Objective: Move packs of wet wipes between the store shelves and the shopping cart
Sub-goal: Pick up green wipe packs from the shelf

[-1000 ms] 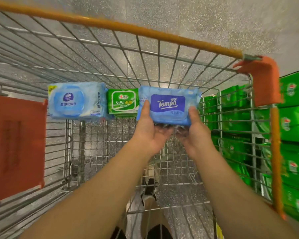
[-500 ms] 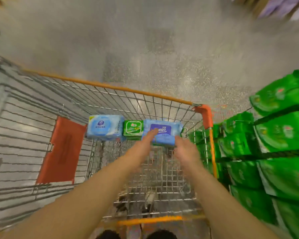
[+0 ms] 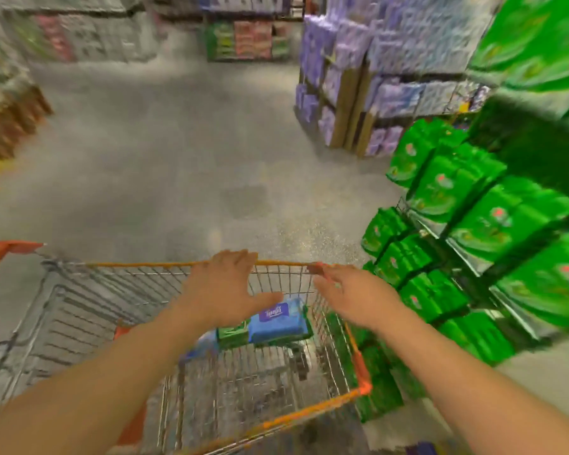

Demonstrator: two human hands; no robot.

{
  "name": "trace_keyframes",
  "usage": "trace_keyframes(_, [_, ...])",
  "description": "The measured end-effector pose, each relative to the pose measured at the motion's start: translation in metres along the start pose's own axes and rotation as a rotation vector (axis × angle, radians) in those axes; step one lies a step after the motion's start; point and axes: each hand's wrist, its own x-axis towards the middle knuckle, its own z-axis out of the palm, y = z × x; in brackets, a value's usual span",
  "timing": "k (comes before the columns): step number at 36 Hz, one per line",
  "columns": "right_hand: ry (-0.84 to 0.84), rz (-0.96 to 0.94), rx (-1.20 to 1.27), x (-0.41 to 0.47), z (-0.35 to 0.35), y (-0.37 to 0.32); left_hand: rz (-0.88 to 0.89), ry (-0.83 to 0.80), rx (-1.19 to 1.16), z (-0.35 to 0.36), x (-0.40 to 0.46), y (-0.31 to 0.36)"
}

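A wire shopping cart [image 3: 79, 303] with orange trim stands in front of me. A blue Tempo wipes pack [image 3: 278, 320] lies against its far wall, with a small green pack [image 3: 232, 333] to its left. A pale blue pack [image 3: 199, 348] is mostly hidden behind my left forearm. My left hand [image 3: 224, 287] hovers above the packs with fingers spread and holds nothing. My right hand [image 3: 352, 293] is also open and empty, its fingertips near the cart's far right corner. The frame is blurred.
Store shelves on the right carry stacked green packs [image 3: 467, 198]. Further back stand purple packs [image 3: 358, 60] on a wooden rack. More shelving lines the left and the far end. Grey floor [image 3: 178, 159] stretches ahead of the cart.
Both hands let go of the blue Tempo pack, which now lies in the cart. The hands have lifted clear and opened. My view has tilted up to the aisle.
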Motion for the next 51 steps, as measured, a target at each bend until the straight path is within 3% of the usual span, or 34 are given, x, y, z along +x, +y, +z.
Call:
trace_keyframes(14, [0.129,0.237,-0.081,-0.188,-0.057,0.008,0.310,0.054,0.096,-0.056,-0.085,0.080])
trace_keyframes(24, [0.315,0.533,0.046,-0.337,-0.084,0.061,0.603,0.097,0.149,-0.067,-0.136,0.217])
trace_keyframes(37, [0.496,0.768,0.141,-0.543,-0.068,0.168,0.863,0.096,0.071,-0.035,-0.210,0.411])
trace_keyframes(44, [0.549,0.828,0.209,-0.588,-0.061,0.204,0.936,0.107,0.081,-0.025,-0.222,0.463])
trace_keyframes(51, [0.559,0.827,0.232,-0.577,-0.065,0.238,0.892,0.080,0.055,-0.024,-0.201,0.487])
